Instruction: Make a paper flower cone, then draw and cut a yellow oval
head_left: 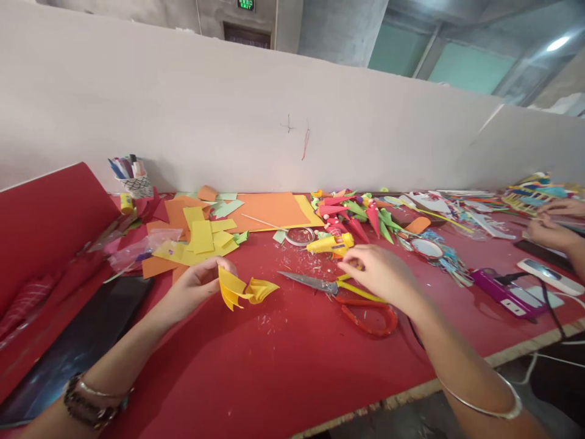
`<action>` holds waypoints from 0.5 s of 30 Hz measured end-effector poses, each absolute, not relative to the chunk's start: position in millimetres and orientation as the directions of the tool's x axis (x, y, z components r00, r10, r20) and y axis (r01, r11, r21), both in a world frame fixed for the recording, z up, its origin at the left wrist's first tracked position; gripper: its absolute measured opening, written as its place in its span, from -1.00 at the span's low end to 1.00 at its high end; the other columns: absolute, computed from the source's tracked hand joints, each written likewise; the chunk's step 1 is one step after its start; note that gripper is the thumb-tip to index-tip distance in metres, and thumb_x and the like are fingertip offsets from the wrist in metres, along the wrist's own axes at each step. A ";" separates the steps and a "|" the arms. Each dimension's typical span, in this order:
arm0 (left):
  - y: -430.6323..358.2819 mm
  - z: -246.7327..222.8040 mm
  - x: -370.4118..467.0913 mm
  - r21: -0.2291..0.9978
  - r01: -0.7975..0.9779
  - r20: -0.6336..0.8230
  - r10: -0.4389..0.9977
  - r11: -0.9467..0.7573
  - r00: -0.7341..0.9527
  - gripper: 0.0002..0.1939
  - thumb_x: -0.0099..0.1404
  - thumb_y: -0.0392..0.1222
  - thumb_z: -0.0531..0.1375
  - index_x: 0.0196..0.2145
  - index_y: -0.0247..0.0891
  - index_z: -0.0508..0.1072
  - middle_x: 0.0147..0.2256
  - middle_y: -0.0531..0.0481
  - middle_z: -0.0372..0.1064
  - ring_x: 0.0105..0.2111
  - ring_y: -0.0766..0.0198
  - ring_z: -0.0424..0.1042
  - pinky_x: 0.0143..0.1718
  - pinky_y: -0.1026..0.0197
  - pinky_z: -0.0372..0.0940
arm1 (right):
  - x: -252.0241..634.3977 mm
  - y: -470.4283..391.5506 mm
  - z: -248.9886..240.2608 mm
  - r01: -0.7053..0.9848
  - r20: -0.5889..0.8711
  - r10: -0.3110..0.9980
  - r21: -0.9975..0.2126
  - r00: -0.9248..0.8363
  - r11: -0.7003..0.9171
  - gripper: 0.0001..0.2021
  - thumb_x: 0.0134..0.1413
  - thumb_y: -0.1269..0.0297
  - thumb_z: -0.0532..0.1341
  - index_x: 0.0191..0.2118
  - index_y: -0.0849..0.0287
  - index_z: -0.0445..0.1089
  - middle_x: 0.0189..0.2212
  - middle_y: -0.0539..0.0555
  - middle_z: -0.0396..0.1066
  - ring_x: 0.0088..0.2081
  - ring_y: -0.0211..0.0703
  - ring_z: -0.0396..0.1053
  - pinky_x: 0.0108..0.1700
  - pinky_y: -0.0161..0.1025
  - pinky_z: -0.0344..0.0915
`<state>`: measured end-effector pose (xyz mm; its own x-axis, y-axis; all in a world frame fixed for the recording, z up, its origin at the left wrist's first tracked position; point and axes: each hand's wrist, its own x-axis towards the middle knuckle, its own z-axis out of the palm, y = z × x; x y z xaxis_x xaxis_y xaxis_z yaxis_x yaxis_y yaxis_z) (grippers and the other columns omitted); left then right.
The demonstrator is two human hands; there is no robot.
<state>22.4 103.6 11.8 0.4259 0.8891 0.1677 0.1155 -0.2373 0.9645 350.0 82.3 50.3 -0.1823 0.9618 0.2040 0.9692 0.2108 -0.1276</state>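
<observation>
The left hand [194, 285] pinches folded yellow paper [231, 286] over the tabletop [219, 378], between its front and back edges; the right hand [381, 268] curls its fingers beside a yellow glue gun [325, 245], grip unclear.

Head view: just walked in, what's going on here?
A person's left hand holds a folded yellow paper piece above the red tabletop. The right hand is by the yellow glue gun and scissors; whether it grips either is unclear. Yellow paper strips lie beyond the left hand.
</observation>
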 end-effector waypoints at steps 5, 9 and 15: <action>100.9 6.7 28.2 0.930 0.240 0.155 0.887 -0.280 0.436 -0.87 0.13 -0.14 0.13 -0.41 -0.25 0.30 -0.46 0.06 0.30 -0.50 0.37 0.30 -0.47 0.33 0.25 | 385.7 107.9 19.9 0.994 0.198 0.974 0.016 -0.110 0.109 -0.73 -0.10 0.13 0.18 -0.31 0.24 0.37 -0.29 0.21 0.39 -0.20 0.06 0.32 -0.28 -0.20 0.22; 98.5 2.6 35.0 0.826 0.430 0.202 0.904 -0.365 0.378 -0.91 0.15 -0.18 0.07 -0.43 -0.25 0.30 -0.49 0.07 0.33 -0.49 0.35 0.31 -0.44 0.33 0.23 | 384.5 121.9 3.6 0.973 0.067 0.991 -0.193 -0.114 0.125 -0.82 0.05 0.25 0.04 -0.30 0.20 0.32 -0.33 0.15 0.43 -0.31 -0.08 0.40 -0.37 -0.28 0.24; 97.3 3.1 36.7 0.542 0.692 0.296 0.879 -0.477 0.375 -0.79 0.18 -0.20 -0.02 -0.56 -0.27 0.29 -0.61 0.09 0.25 -0.59 0.37 0.21 -0.56 0.35 0.10 | 362.1 122.4 32.2 0.932 0.265 0.959 -0.314 -0.097 0.181 -0.68 0.08 0.25 0.01 -0.04 0.21 0.21 -0.13 0.23 0.37 -0.15 0.04 0.36 -0.24 -0.15 0.27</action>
